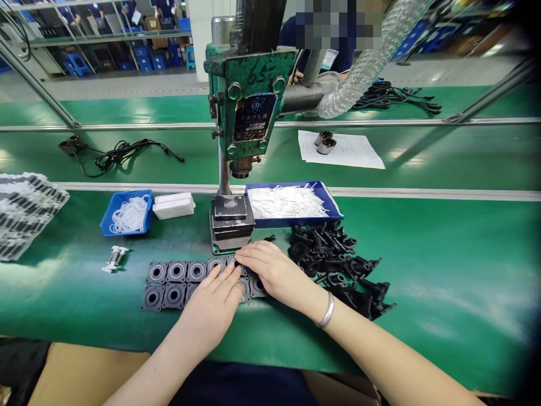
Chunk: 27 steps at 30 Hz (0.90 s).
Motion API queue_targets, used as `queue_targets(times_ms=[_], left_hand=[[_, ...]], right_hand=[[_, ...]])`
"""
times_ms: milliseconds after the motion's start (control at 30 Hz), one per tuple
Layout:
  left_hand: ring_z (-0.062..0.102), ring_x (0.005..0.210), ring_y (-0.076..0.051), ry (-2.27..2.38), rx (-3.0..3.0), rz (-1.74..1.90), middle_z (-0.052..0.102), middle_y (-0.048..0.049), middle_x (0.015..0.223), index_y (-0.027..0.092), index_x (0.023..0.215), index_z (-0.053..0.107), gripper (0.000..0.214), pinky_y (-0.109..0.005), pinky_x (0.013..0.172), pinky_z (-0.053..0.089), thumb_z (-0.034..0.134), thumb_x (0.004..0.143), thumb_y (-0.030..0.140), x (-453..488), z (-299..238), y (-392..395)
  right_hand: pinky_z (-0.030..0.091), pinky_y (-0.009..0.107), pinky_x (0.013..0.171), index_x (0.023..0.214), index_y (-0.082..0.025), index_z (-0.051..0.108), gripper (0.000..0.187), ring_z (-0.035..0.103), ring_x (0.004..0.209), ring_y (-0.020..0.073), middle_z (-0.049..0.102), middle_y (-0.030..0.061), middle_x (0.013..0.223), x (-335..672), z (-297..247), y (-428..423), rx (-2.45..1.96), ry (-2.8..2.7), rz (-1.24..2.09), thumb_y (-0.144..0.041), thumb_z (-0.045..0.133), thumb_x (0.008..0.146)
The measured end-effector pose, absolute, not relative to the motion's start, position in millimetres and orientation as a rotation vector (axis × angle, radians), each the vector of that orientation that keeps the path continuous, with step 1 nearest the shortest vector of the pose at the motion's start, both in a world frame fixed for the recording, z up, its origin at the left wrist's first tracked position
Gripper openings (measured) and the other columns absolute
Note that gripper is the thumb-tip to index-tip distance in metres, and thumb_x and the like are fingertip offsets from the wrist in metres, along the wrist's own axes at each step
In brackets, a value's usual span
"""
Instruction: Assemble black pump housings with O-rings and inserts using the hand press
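Two rows of black square plastic housings with round holes lie side by side on the green bench. Pale rings show around the holes of several in the far row. My left hand rests across the middle of the rows, fingers stretched out flat. My right hand, wearing a silver bangle, reaches over the right end with its fingers extended, and its fingertips nearly meet those of the left. Both hands hide part of the housings, and I see nothing gripped in either. Just behind them stands the green press above a stacked metal base.
A blue tray holds white rings, beside a white block. Another blue tray holds thin white strips. Black plastic parts are heaped at right. A small white-ended part lies left. Another person is across the bench.
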<state>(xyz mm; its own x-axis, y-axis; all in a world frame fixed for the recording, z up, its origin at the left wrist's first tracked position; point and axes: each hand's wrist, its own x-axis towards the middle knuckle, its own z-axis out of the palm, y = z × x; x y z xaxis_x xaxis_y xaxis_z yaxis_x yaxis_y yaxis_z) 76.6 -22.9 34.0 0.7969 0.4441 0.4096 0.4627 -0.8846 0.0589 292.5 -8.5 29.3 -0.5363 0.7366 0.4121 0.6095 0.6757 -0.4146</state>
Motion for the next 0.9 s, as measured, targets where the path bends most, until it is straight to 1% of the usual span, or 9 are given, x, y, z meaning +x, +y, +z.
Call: queue_targets(times_ms=[133, 233, 367, 467, 567, 667, 767, 833, 900], left_hand=[[0.063, 0.121, -0.030, -0.812, -2.936, -0.777, 0.071, -0.0169, 0.120, 0.008, 0.108, 0.062, 0.032, -0.051, 0.102, 0.054, 0.036, 0.092, -0.001, 69.1, 37.1, -18.9], [0.066, 0.117, -0.026, -1.015, -2.882, -0.951, 0.070, -0.0154, 0.120, 0.011, 0.111, 0.063, 0.031, -0.044, 0.101, 0.055, 0.041, 0.092, 0.001, 61.5, 44.8, -16.9], [0.071, 0.094, -0.017, -1.329, -2.942, -1.181, 0.074, -0.0068, 0.100, 0.017, 0.106, 0.067, 0.024, -0.027, 0.086, 0.059, 0.050, 0.093, 0.008, 63.0, 57.0, -20.4], [0.071, 0.084, -0.014, -1.411, -3.027, -1.278, 0.076, -0.0020, 0.092, 0.019, 0.101, 0.070, 0.022, -0.022, 0.078, 0.059, 0.053, 0.092, 0.009, 71.6, 61.1, -24.1], [0.072, 0.082, -0.014, -1.474, -3.040, -1.320, 0.077, -0.0008, 0.092, 0.020, 0.101, 0.072, 0.023, -0.021, 0.075, 0.059, 0.055, 0.091, 0.009, 76.7, 60.3, -26.8], [0.073, 0.080, -0.013, -1.512, -3.086, -1.330, 0.078, 0.0012, 0.089, 0.022, 0.105, 0.073, 0.027, -0.020, 0.074, 0.059, 0.055, 0.090, 0.008, 75.4, 58.1, -28.8], [0.073, 0.080, -0.012, -1.553, -3.088, -1.322, 0.078, 0.0045, 0.080, 0.023, 0.109, 0.071, 0.029, -0.020, 0.074, 0.059, 0.055, 0.091, 0.007, 71.7, 56.0, -28.5], [0.074, 0.083, -0.014, -1.521, -3.007, -1.308, 0.079, 0.0027, 0.084, 0.021, 0.108, 0.071, 0.024, -0.021, 0.076, 0.060, 0.056, 0.093, 0.011, 70.4, 54.0, -26.0], [0.074, 0.087, -0.016, -1.378, -2.938, -1.265, 0.079, -0.0026, 0.093, 0.018, 0.107, 0.071, 0.021, -0.025, 0.079, 0.061, 0.055, 0.095, 0.015, 71.6, 51.1, -22.1]], right_hand=[[0.048, 0.049, 0.100, 0.127, -0.012, 0.059, 0.036, 0.058, 0.115, 0.0260, 0.067, 0.0134, 0.122, 294.8, 29.9, -7.3, -1.031, -2.294, 0.292, -0.007, 0.038, 0.099], [0.048, 0.048, 0.099, 0.127, -0.015, 0.058, 0.034, 0.057, 0.113, 0.0249, 0.065, 0.0132, 0.122, 296.7, 41.6, -14.1, -1.103, -2.127, 0.339, -0.009, 0.040, 0.100], [0.050, 0.038, 0.094, 0.112, -0.021, 0.064, 0.016, 0.059, 0.104, 0.0205, 0.065, 0.0070, 0.108, 289.8, 60.3, -31.3, -1.057, -1.913, 0.734, -0.023, 0.061, 0.096], [0.049, 0.033, 0.092, 0.098, -0.021, 0.066, 0.008, 0.059, 0.101, 0.0184, 0.061, 0.0054, 0.103, 279.6, 64.8, -38.7, -1.013, -1.808, 0.961, -0.027, 0.067, 0.093], [0.048, 0.032, 0.090, 0.084, -0.020, 0.067, 0.014, 0.059, 0.098, 0.0174, 0.059, 0.0044, 0.098, 275.1, 62.5, -39.1, -1.045, -1.714, 1.006, -0.031, 0.067, 0.093], [0.048, 0.032, 0.088, 0.078, -0.020, 0.068, 0.021, 0.060, 0.096, 0.0179, 0.059, 0.0043, 0.098, 280.4, 59.6, -36.8, -1.061, -1.653, 1.076, -0.037, 0.072, 0.089], [0.047, 0.033, 0.088, 0.074, -0.020, 0.066, 0.023, 0.060, 0.094, 0.0184, 0.060, 0.0041, 0.096, 292.9, 56.7, -32.5, -1.140, -1.554, 0.995, -0.036, 0.071, 0.089], [0.046, 0.035, 0.089, 0.073, -0.020, 0.065, 0.021, 0.059, 0.095, 0.0191, 0.060, 0.0045, 0.097, 301.9, 53.2, -27.7, -1.254, -1.542, 0.873, -0.032, 0.068, 0.090], [0.046, 0.035, 0.088, 0.072, -0.019, 0.064, 0.019, 0.060, 0.093, 0.0192, 0.060, 0.0049, 0.097, 308.7, 47.9, -22.1, -1.357, -1.600, 0.800, -0.027, 0.067, 0.090]])
